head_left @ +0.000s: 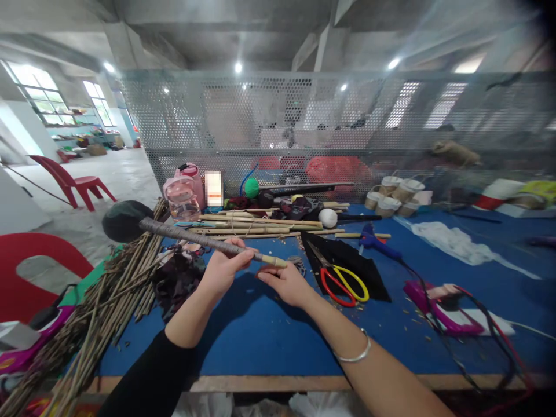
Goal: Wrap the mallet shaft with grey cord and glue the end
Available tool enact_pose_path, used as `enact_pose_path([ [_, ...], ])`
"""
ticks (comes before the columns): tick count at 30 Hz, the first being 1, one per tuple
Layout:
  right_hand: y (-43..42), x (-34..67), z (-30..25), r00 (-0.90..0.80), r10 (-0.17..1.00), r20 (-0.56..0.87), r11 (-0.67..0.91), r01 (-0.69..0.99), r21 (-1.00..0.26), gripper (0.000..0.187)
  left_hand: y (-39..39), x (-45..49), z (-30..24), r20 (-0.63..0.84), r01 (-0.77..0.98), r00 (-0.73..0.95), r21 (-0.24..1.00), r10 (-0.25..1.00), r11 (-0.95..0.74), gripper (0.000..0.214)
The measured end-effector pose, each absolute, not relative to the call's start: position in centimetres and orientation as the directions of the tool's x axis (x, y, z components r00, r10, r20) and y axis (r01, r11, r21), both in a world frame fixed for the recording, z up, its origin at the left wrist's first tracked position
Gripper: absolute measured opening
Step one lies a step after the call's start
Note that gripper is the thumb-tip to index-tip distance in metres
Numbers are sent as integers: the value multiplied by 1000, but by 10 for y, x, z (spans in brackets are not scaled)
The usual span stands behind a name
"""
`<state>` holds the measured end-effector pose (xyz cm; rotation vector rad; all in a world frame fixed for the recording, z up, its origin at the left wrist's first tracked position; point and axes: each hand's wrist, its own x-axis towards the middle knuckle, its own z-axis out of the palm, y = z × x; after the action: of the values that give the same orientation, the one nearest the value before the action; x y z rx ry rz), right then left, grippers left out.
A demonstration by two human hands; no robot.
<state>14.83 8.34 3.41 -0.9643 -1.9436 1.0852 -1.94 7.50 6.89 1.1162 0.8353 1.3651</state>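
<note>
A bamboo stick (195, 236) slants across in front of me. Grey-brown cord or strip wraps most of its length, while the right end shows bare pale bamboo. My left hand (226, 263) is closed around the wrapped part near the bare end. My right hand (284, 281), with a silver bangle on its wrist, has its fingers bent against the underside of the bare tip; whether a strand is also pinched there I cannot make out. Just behind the right hand lies a small coil of grey cord (299, 265). Scissors (343, 284) with red and yellow handles rest on black cloth (369, 272) to the right.
Thin twigs (117, 284) and dark patterned fabric (178, 278) lie at left. Behind are bamboo sticks (260, 226), a white ball (328, 218), a green ball (251, 187) and a pink bottle (195, 185). A blue glue gun (377, 246) and a magenta device (452, 313) with cables sit right.
</note>
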Motion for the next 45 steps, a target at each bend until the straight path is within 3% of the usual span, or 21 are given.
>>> enact_pose_path([
  [6, 71, 147, 51, -502, 777, 380, 584, 347, -734, 26, 72, -18, 69, 49, -216, -15, 975, 999, -51, 38],
  [12, 77, 162, 61, -339, 757, 558, 650, 472, -595, 23, 71, -16, 65, 147, -124, 84, 983, 986, -136, 29],
  [17, 98, 169, 49, -313, 881, 356, 450, 317, -835, 19, 68, -20, 64, 92, -257, 289, 966, 953, -16, 34],
  [20, 100, 160, 34, -407, 886, 220, 348, 272, -897, 25, 68, -21, 64, 88, -323, 231, 946, 969, -9, 36],
  [22, 95, 151, 28, -468, 858, 213, 381, 302, -874, 26, 71, -21, 63, 133, -301, 127, 949, 983, -90, 35],
  [27, 72, 141, 39, -503, 731, 461, 672, 416, -613, 24, 76, -20, 59, 311, 19, -75, 950, 948, -310, 22],
  [30, 67, 152, 51, -389, 671, 631, 736, 449, -506, 22, 74, -18, 56, 297, 42, -26, 954, 955, -295, 22],
  [33, 74, 163, 58, -304, 645, 701, 741, 471, -478, 22, 72, -18, 55, 282, 30, 89, 958, 955, -285, 23],
  [36, 88, 169, 55, -278, 703, 655, 705, 395, -589, 18, 69, -19, 57, 279, -22, 187, 960, 942, -280, 25],
  [41, 108, 166, 34, -319, 890, 325, 410, 253, -876, 27, 70, -22, 65, 270, -297, 197, 933, 942, -205, 33],
  [43, 106, 160, 27, -393, 882, 259, 382, 275, -882, 28, 71, -23, 65, 266, -321, 123, 922, 956, -215, 34],
  [45, 97, 151, 26, -495, 827, 266, 452, 305, -839, 28, 74, -24, 63, 279, -247, 24, 932, 960, -265, 33],
])
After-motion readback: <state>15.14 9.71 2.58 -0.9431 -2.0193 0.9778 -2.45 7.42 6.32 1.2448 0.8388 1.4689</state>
